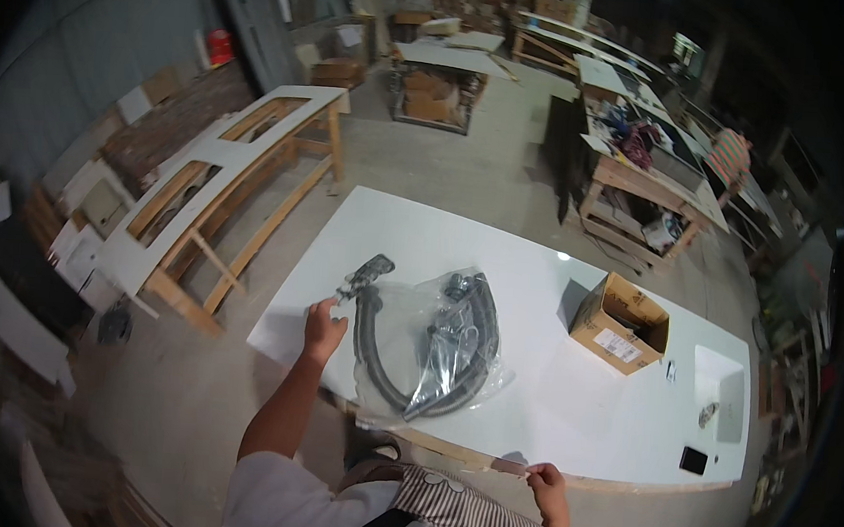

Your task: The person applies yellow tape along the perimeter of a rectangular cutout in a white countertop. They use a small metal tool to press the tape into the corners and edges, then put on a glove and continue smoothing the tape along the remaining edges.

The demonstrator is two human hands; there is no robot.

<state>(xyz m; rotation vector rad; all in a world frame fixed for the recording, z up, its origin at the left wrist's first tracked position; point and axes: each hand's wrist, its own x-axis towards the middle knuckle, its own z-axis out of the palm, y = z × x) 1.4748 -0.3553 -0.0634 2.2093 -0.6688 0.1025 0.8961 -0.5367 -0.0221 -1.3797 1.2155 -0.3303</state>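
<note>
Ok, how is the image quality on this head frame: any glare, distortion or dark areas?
Head view: strong fisheye bend, so the white countertop edges curve; corners fall to black; a small glare spot on the slab behind the cardboard box; the clear plastic bag of hoses glints; the far workshop is dim and soft.

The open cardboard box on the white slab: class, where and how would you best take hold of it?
Grip the cardboard box by its two long side walls, coming down from above. Its flaps stand open and it sits slightly tilted, with bare white slab on every side, so both hands can reach.
</note>
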